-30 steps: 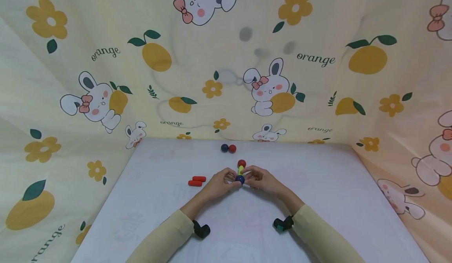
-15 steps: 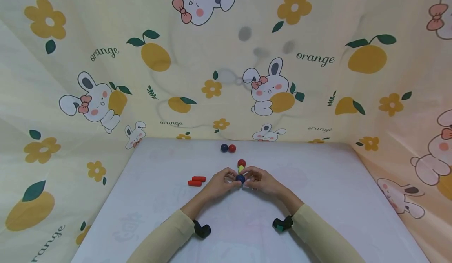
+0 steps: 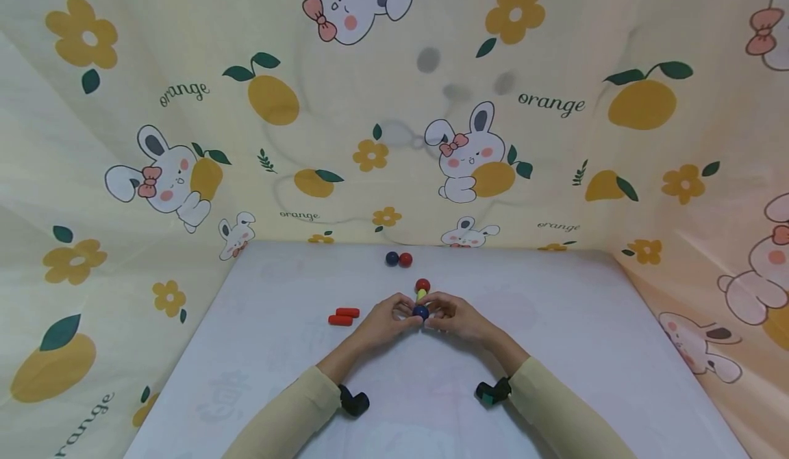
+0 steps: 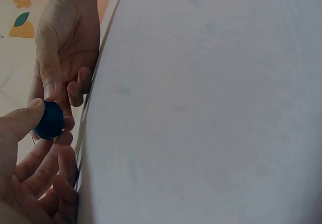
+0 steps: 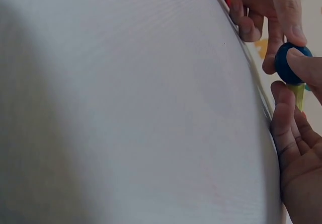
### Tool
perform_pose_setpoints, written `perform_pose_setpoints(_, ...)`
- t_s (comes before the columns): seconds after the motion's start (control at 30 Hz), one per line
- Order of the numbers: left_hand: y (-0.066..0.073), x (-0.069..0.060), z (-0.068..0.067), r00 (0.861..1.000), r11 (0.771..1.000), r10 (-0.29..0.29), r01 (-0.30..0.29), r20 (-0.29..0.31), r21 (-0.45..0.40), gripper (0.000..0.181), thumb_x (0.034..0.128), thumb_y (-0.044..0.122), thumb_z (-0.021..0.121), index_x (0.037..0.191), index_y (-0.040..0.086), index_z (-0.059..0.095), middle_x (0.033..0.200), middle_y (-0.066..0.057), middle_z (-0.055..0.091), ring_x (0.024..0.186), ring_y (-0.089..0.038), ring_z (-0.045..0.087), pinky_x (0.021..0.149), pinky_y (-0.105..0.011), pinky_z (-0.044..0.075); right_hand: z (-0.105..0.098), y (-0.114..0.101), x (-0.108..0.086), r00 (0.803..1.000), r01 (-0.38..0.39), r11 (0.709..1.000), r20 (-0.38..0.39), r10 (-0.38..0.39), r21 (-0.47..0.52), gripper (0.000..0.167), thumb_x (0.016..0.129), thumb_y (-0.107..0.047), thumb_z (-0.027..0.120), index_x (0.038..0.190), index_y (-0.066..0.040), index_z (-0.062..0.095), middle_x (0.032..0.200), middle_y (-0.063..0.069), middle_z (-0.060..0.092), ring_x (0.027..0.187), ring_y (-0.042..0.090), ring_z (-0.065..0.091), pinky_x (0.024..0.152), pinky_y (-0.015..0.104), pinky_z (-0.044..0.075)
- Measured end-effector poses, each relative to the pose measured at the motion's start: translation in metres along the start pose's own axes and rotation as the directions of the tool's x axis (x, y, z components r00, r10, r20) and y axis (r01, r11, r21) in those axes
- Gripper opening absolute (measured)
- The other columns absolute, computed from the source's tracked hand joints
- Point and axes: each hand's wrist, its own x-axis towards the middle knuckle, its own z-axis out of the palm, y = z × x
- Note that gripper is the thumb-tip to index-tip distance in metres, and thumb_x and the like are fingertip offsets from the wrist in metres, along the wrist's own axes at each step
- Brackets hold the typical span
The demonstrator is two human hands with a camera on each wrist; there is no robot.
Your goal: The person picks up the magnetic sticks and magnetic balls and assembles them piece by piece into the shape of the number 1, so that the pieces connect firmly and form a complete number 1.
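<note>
A dark blue ball [image 3: 420, 312], a yellow-green rod [image 3: 422, 294] and a red ball [image 3: 422, 286] stand in one line at mid-table, the rod between the balls. My left hand [image 3: 386, 320] pinches the blue ball from the left, its thumb pressing the ball in the left wrist view. From the other side my right hand [image 3: 459, 315] pinches the same blue ball [image 5: 288, 64], with the rod [image 5: 299, 97] showing just below it in the right wrist view. Fingers cover part of the rod.
Two red rods [image 3: 343, 316] lie side by side left of my left hand. Farther back, a second dark blue ball [image 3: 392, 259] and a second red ball [image 3: 405, 259] sit together near the far edge of the white table [image 3: 542, 308]. A printed cloth [image 3: 394, 103] hangs behind.
Almost nothing differs. Both hands keep their grip on the blue ball, which has shifted very slightly to the right with the rod and red ball.
</note>
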Motion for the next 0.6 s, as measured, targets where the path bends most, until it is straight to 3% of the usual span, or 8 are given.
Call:
perform_pose_setpoints(0.37,0.0009,0.0021,0.0022,1.0,1.0,0.002,-0.003,-0.01,-0.004,0.035,0.1004,0.04,0.077,0.125,0.019,0.065,0.118,0.001,0.074,0.105,-0.018,0.069,0.098,-0.046,0.057,-0.0036,0.0044,0.0004,1.0,0.026,1.0,-0.002,-0.026,-0.014,0.041,0.104,-0.008,0.071,0.144,-0.011,0.063,0.128,0.019,0.068,0.092,0.025,0.062,0.074,0.028,0.056)
perform_pose_setpoints(0.6,0.001,-0.0006,0.0013,0.999,1.0,-0.017,0.018,-0.033,0.005,0.032,0.1011,0.041,0.076,0.124,0.022,0.066,0.118,0.001,0.075,0.107,-0.019,0.068,0.1,-0.046,0.057,-0.0042,0.0043,0.0017,1.0,0.003,1.0,0.002,-0.003,0.008,0.042,0.104,-0.01,0.072,0.145,-0.011,0.062,0.13,0.018,0.071,0.104,0.027,0.066,0.078,0.03,0.056)
